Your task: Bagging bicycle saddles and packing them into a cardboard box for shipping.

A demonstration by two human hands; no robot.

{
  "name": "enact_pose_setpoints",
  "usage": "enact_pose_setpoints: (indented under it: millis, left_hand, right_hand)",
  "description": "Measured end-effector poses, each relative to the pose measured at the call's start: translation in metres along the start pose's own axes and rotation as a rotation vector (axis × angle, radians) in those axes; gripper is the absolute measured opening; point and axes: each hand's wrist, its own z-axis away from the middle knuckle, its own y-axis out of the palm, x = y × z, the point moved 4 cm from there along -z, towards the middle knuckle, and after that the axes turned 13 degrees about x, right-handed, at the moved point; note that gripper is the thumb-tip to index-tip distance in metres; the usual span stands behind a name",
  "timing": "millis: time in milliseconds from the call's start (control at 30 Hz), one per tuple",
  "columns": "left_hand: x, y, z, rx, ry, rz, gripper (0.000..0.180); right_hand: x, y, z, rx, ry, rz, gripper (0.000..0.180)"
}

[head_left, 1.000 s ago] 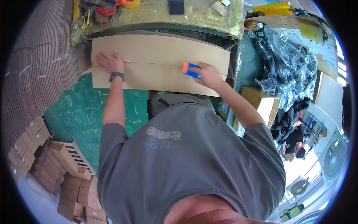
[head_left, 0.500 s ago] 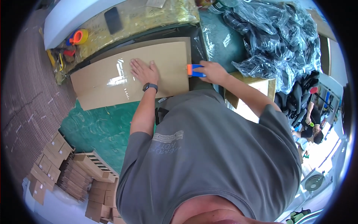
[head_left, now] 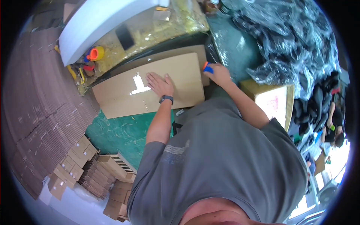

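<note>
My left hand (head_left: 160, 84), with a dark watch on its wrist, lies flat on a long brown cardboard box (head_left: 183, 75). Its fingers are stretched out beside a glossy strip that catches the light. Just past the box's right end, my right hand (head_left: 219, 74) grips a blue-and-orange tape dispenser (head_left: 208, 68). Most of that tool is hidden by the fingers; its orange end points toward the box. A second layer of cardboard (head_left: 200, 50) shows behind the box's far edge.
Beyond the box, a tape-covered bench (head_left: 146, 33) carries a dark phone (head_left: 125, 36) and an orange-and-yellow tape roll (head_left: 96, 53). Plastic-wrapped dark goods (head_left: 285, 41) are heaped at right above a carton (head_left: 275, 99). Stacked flat cardboard (head_left: 48, 101) stands left. Another person (head_left: 333, 120) is far right.
The whole view has shifted, moving the scene right and down. My right hand has drawn the tape dispenser slightly away from the box's right edge. My left hand stays flat on the box.
</note>
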Motion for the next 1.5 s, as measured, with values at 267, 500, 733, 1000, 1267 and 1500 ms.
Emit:
enact_pose_setpoints:
  millis: [267, 500, 733, 1000, 1267, 1500]
  left_hand:
    - [0.006, -0.014, -0.005, 0.056, -0.006, 0.059, 0.088]
    - [0.099, -0.036, -0.017, 0.198, 0.213, 0.235, 0.089]
    - [0.401, -0.076, -0.119, -0.15, -0.235, 0.133, 0.087]
    - [0.554, -0.085, -0.162, 0.39, -0.564, 0.424, 0.107]
    - [0.513, -0.174, -0.041, 0.309, -0.624, 0.299, 0.1]
    - [0.542, -0.325, 0.19, -0.004, -0.757, 0.397, 0.1]
  right_hand:
    - [0.12, -0.134, -0.158, -0.557, -0.384, 0.305, 0.053]
    - [0.165, -0.09, -0.168, -0.605, -0.42, 0.29, 0.059]
    - [0.045, 0.083, -0.012, -0.422, 0.504, -0.728, 0.077]
    - [0.035, 0.127, 0.015, -0.257, 0.737, -0.878, 0.104]
    - [0.031, 0.069, 0.057, -0.345, 0.739, -0.348, 0.107]
    - [0.083, -0.108, 0.252, -0.303, -0.038, -0.591, 0.058]
